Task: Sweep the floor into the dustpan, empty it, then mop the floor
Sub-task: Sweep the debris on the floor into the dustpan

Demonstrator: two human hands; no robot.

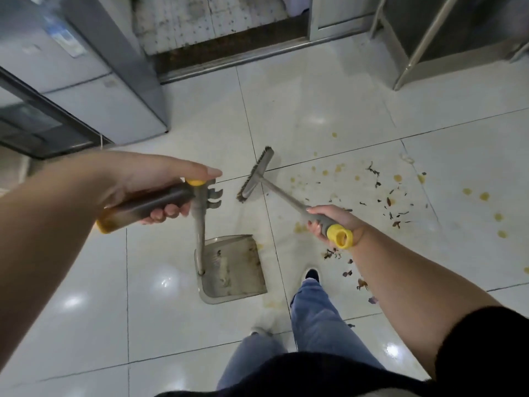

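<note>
My left hand [148,184] grips the grey, yellow-tipped handle of a long-handled dustpan [232,270], whose grey tray rests on the white tile floor in front of my feet. My right hand [332,222] grips the grey, yellow-capped handle of a broom [254,176]. The broom's brush head sits on the floor beyond the dustpan. Dark dry leaf scraps [386,202] and yellowish stains [483,196] lie scattered on the tiles to the right of the broom. More scraps [352,270] lie beside my right forearm.
A grey fridge-like cabinet [94,81] stands at the left. A dirty doorway threshold [229,53] runs along the far side, and a metal rack leg [415,53] stands at the far right. My legs in blue jeans [315,319] are at the bottom centre.
</note>
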